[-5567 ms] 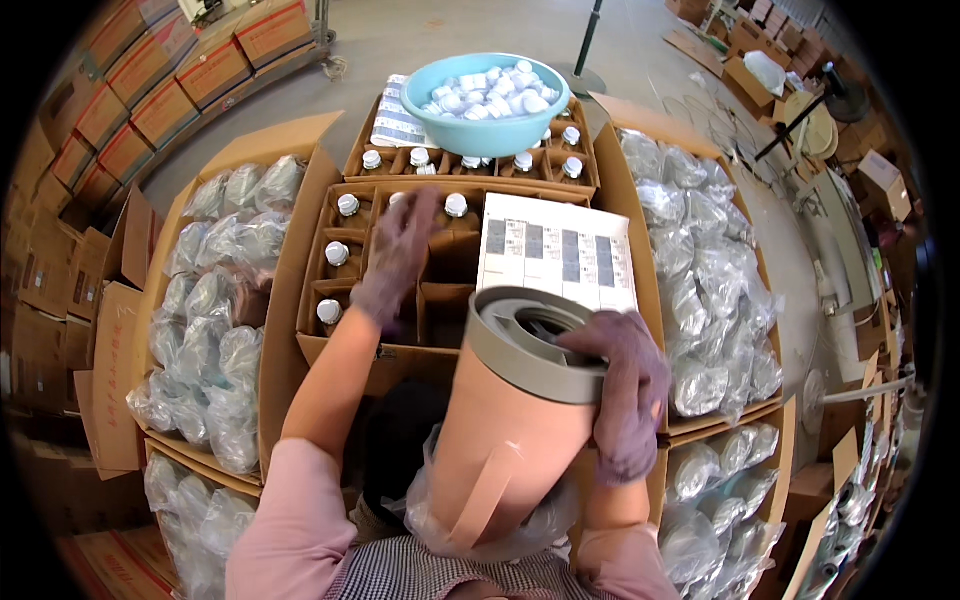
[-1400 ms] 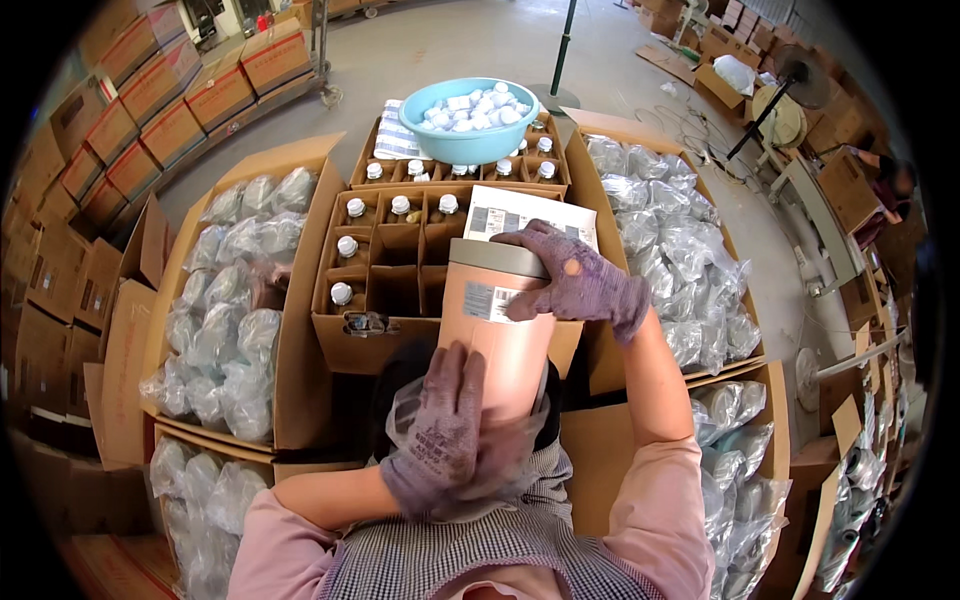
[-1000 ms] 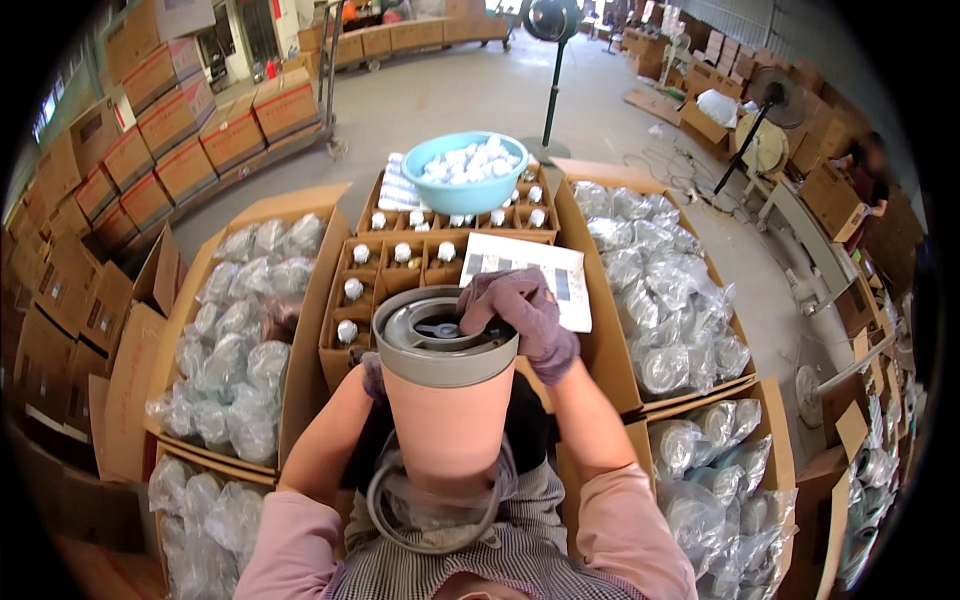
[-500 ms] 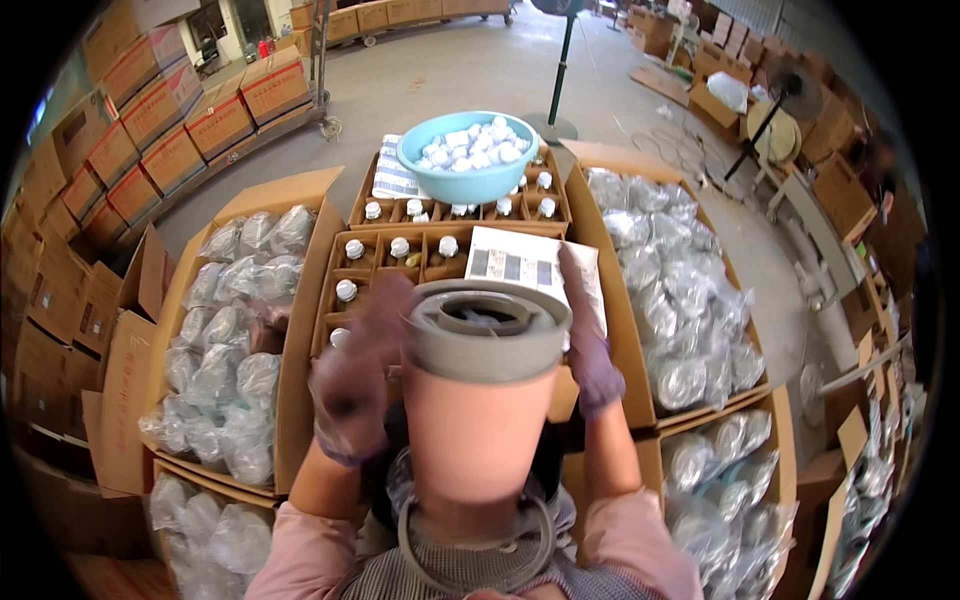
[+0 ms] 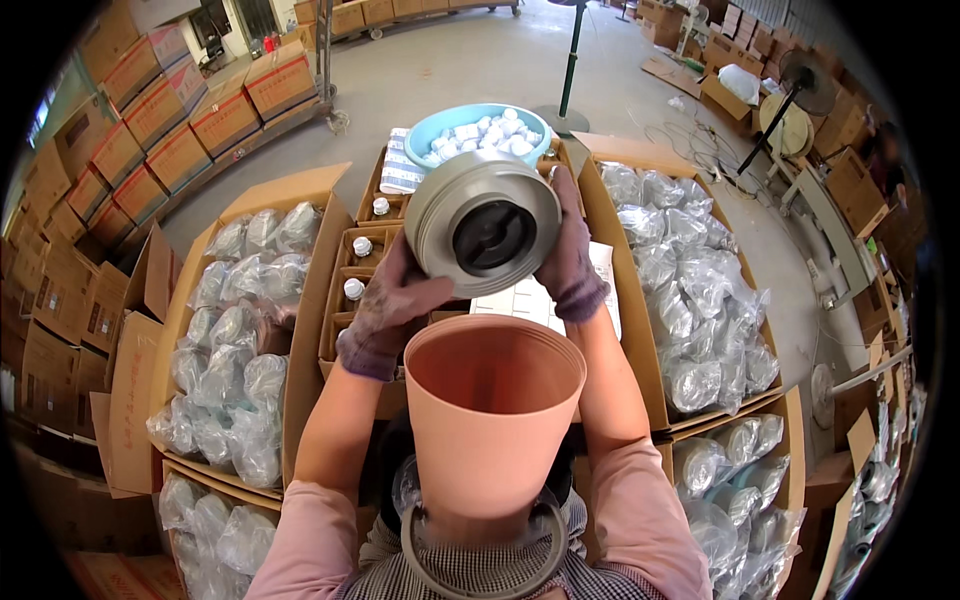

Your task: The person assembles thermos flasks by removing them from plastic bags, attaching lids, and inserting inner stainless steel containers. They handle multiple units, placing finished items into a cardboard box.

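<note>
My left hand (image 5: 392,310) and my right hand (image 5: 574,255), both in purplish-grey gloves, grip a round grey lid (image 5: 432,215) from its two sides. The lid is tilted so its threaded rim and black centre face me. Just below it stands a pink bucket (image 5: 495,435), its mouth uncovered and its inside visible. A curved grey handle (image 5: 420,562) hangs at the bucket's near side, close to my body. The lid and bucket are apart.
Ahead is a divided carton of white-capped bottles (image 5: 354,288), with printed paper (image 5: 605,285) on it. A blue basin (image 5: 414,145) of white caps (image 5: 500,130) stands behind. Cartons of plastic-wrapped items flank me at left (image 5: 225,345) and right (image 5: 690,290).
The grey lid has come off the bucket and is now raised and tilted in both hands. My hands moved from beside the bucket to the lid's sides.
</note>
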Motion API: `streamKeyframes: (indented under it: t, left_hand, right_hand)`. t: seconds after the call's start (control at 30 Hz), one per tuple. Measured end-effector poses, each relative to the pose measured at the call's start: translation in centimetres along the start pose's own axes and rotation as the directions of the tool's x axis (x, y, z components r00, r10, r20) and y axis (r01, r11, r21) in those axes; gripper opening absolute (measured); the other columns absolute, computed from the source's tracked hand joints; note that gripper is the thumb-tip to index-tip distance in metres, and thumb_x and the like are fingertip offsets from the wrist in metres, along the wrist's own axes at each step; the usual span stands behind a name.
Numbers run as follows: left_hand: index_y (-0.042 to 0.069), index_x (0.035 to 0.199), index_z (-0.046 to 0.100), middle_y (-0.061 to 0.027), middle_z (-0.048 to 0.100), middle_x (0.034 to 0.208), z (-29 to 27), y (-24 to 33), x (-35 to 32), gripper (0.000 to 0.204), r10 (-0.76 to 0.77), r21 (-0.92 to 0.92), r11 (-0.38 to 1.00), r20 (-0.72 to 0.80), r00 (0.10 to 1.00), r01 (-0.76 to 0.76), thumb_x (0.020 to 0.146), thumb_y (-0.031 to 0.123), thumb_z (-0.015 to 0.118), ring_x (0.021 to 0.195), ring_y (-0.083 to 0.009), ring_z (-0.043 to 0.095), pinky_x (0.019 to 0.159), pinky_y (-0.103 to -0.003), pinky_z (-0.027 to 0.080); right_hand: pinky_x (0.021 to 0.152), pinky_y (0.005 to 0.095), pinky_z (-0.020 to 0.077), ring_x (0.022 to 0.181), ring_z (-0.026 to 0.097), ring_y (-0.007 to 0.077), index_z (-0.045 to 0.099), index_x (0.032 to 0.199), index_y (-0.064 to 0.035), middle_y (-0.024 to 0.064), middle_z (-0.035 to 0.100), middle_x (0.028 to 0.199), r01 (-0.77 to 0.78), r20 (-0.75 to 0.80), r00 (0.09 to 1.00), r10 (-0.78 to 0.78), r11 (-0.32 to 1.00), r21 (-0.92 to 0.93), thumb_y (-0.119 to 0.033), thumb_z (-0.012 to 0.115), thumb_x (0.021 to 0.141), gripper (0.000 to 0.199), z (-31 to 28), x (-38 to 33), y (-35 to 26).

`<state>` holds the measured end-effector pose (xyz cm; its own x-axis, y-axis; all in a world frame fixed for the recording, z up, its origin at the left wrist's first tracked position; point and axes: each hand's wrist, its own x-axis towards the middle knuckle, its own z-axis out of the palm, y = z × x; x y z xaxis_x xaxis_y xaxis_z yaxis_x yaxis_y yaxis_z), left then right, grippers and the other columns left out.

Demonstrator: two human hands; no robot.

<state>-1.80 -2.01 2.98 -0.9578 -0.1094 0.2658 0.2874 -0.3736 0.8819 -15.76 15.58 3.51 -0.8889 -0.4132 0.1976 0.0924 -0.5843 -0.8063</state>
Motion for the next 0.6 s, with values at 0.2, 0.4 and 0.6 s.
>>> streamKeyframes:
  t: [0.2,0.4,0.6]
  left_hand:
    - [0.002,0.130,0.053,-0.0068,0.064,0.116,-1.3,-4.7,1.3,0.049,0.098,0.213,0.975,-0.134,0.986,-0.068,0.085,0.007,0.073,0.100,-0.0135,0.062,0.086,-0.030,0.053]
    - [0.017,0.114,0.072,-0.0186,0.057,0.130,-1.9,-7.4,2.5,0.047,0.602,0.766,0.151,0.430,0.673,-0.625,0.071,0.002,0.080,0.122,-0.0352,0.056,0.099,-0.042,0.050]
    - [0.002,0.144,0.044,-0.0187,0.043,0.147,-0.6,-4.7,1.3,0.066,0.225,0.049,0.970,0.204,0.953,-0.239,0.085,0.011,0.073,0.132,-0.0247,0.048,0.109,-0.039,0.040]
  right_hand:
    - [0.098,0.0488,0.0457,0.109,0.056,0.0409,0.049,0.136,-0.0007,0.0254,0.054,0.125,0.590,0.519,0.650,-0.555,-0.062,-0.805,-0.028,0.077,0.081,0.068,-0.5,-1.5,2.6]
    - [0.098,0.0377,0.0480,0.114,0.059,0.0283,0.042,0.141,-0.0033,0.0181,0.058,0.129,0.220,0.259,0.959,-0.114,0.874,-0.433,-0.019,0.070,0.089,0.061,-2.9,-0.7,6.2]
    - [0.088,0.0342,0.0520,0.112,0.060,0.0211,0.042,0.137,-0.0004,0.0175,0.059,0.126,0.265,0.216,0.961,-0.172,0.790,-0.552,-0.017,0.055,0.097,0.045,-3.3,-1.4,4.7]
